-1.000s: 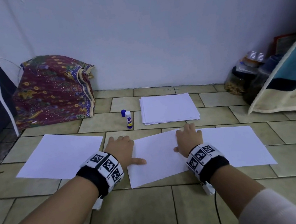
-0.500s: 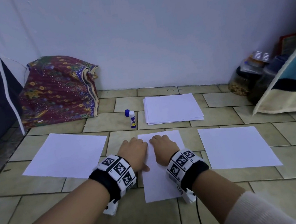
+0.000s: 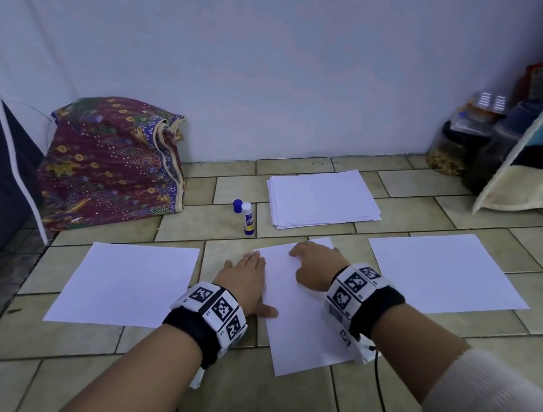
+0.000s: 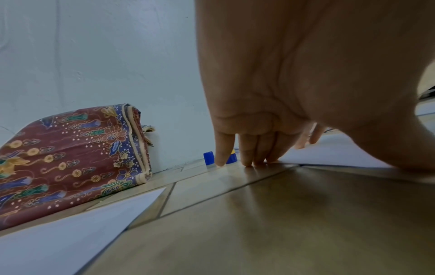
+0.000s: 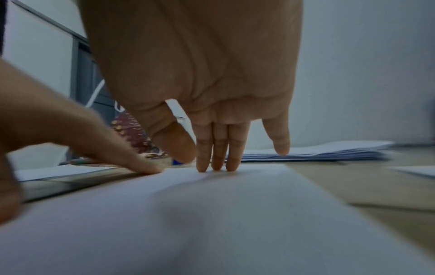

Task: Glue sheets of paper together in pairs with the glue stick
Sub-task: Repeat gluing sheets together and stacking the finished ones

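Observation:
A white sheet (image 3: 299, 323) lies lengthwise on the tiled floor between my hands. My left hand (image 3: 247, 278) rests flat at the sheet's left edge, fingertips (image 4: 249, 161) on the tile and thumb on the paper. My right hand (image 3: 315, 264) presses straight fingers (image 5: 219, 163) down on the sheet's far end (image 5: 212, 214). Neither hand holds anything. Beyond the hands, the glue stick (image 3: 248, 222) stands uncapped, its blue cap (image 3: 237, 206) beside it. A stack of white paper (image 3: 322, 199) lies to its right.
Two more single sheets lie on the floor, one on the left (image 3: 121, 284) and one on the right (image 3: 444, 273). A folded patterned cloth (image 3: 109, 165) leans on the wall at the back left. Jars (image 3: 455, 147) and a cushion (image 3: 534, 164) crowd the right corner.
The middle sheet has turned from lying crosswise, against the right sheet, to lying lengthwise by itself. Both hands have drawn closer together along it.

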{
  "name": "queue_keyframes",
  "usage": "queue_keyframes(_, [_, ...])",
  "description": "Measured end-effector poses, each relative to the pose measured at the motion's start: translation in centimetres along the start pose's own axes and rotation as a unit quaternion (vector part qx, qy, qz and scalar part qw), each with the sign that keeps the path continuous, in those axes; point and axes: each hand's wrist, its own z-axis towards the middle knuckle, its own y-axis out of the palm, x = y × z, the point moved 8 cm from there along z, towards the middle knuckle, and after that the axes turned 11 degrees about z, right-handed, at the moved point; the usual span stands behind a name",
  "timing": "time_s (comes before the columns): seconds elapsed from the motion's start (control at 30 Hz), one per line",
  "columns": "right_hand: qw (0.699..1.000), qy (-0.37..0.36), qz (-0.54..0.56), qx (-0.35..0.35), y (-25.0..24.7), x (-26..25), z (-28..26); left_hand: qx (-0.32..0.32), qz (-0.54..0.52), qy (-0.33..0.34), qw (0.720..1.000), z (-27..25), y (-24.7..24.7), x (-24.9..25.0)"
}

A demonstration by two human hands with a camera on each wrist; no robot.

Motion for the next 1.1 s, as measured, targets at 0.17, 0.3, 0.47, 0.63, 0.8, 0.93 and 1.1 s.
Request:
queue_keyframes(0.17, [0.997, 0.078, 0.000, 0.011, -1.9, 4.9, -0.5, -0.010, 0.003, 0.009, 1.000, -0.1, 0.0, -0.1])
queue_keyframes(0.3, [0.994, 0.095, -0.047, 0.011, -2.2, 5.7, -0.8, 0.001, 0.019, 0.007, 1.000, 0.0, 0.0, -0.1])
queue_keyframes(0.47, [0.986, 0.079, -0.140, 0.053, -2.2, 4.4, -1.1, 0.041, 0.026, -0.003, 0.999, -0.6, -1.7, -0.5])
queue_keyframes(0.63, [0.990, 0.021, -0.134, 0.044, -0.5, 1.5, -1.1, 0.040, 0.057, -0.012, 0.997, -1.5, -2.8, -1.0])
queue_keyframes(0.8, [0.991, -0.050, -0.124, 0.005, 2.5, -0.8, -1.2, 0.058, 0.033, -0.008, 0.998, -1.4, -2.0, -2.1])
queue_keyframes(0.93, [0.990, -0.084, -0.099, -0.058, 3.5, -1.5, -0.6, 0.038, -0.006, 0.029, 0.999, -0.4, -0.3, -3.1])
queue_keyframes(1.1, [0.984, -0.113, -0.085, -0.107, 3.1, -1.6, -0.4, -0.037, -0.008, 0.023, 0.999, 0.5, 1.9, -3.4])
